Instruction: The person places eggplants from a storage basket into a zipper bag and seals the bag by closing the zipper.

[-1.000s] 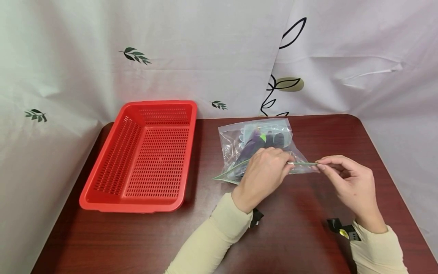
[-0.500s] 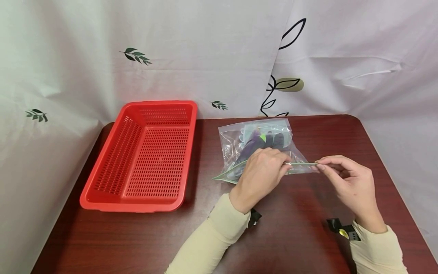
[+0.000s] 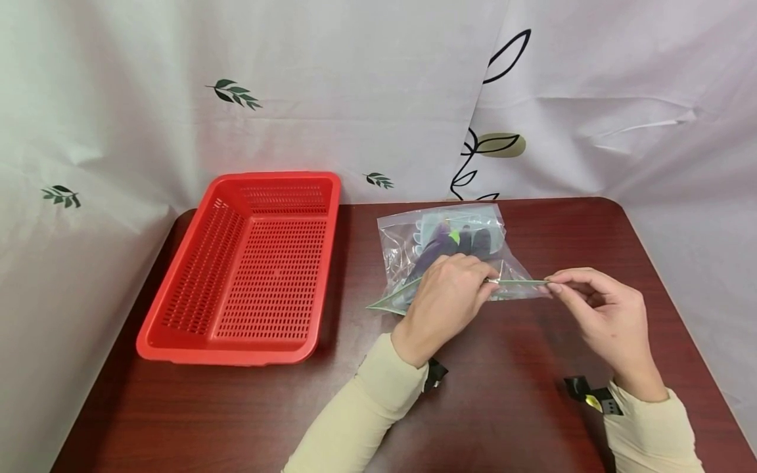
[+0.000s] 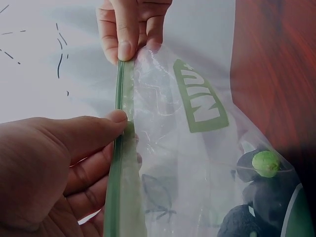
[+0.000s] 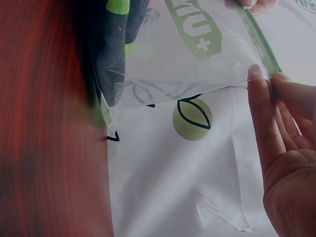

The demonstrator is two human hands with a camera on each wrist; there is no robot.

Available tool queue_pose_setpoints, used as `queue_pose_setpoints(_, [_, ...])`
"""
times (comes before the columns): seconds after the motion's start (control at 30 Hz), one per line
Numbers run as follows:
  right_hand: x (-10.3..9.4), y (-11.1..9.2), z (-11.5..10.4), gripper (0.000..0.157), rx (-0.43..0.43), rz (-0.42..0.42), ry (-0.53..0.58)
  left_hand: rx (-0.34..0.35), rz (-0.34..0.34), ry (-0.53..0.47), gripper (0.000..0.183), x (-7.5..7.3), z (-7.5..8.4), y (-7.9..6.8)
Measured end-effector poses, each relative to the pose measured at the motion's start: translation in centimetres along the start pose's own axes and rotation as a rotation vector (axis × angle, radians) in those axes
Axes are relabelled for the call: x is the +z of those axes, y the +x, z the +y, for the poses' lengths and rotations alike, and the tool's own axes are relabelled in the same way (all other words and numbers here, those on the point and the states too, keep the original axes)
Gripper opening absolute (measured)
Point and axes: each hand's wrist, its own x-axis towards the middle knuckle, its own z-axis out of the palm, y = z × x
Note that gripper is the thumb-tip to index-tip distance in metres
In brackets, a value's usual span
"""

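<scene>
A clear zip bag (image 3: 396, 246) with a green seal strip lies on the table, holding dark purple eggplants (image 3: 437, 253) with bright green ends. My left hand (image 3: 446, 302) pinches the green strip between thumb and fingers, part-way along, at a small pale piece that looks like a slider. At the strip's right-hand end my right hand (image 3: 603, 315) pinches the bag's corner. In the left wrist view, the left thumb (image 4: 89, 131) presses on the strip. Left of my left hand the strip's two sides stand apart; to the right they run together.
A red perforated plastic basket (image 3: 230, 355) stands on the left of the dark red-brown table (image 3: 503, 407). White cloth (image 3: 331, 79) with leaf prints hangs behind the table and along its sides.
My left hand has slid slightly to the left along the green strip, leaving a longer joined stretch to its right. The right hand and the basket stay put.
</scene>
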Motion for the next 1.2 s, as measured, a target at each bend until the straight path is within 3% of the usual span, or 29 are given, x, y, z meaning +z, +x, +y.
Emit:
queue_pose_setpoints(0.3, [0.1,0.1,0.1,0.027,0.004,-0.001,0.019,-0.012,-0.013,-0.009,0.012,-0.1,-0.2,-0.1])
queue_pose_setpoints(1.2, [0.3,0.0,0.4,0.029,-0.011,0.014,0.074,-0.014,0.057,-0.08,0.011,-0.1,-0.9,-1.5])
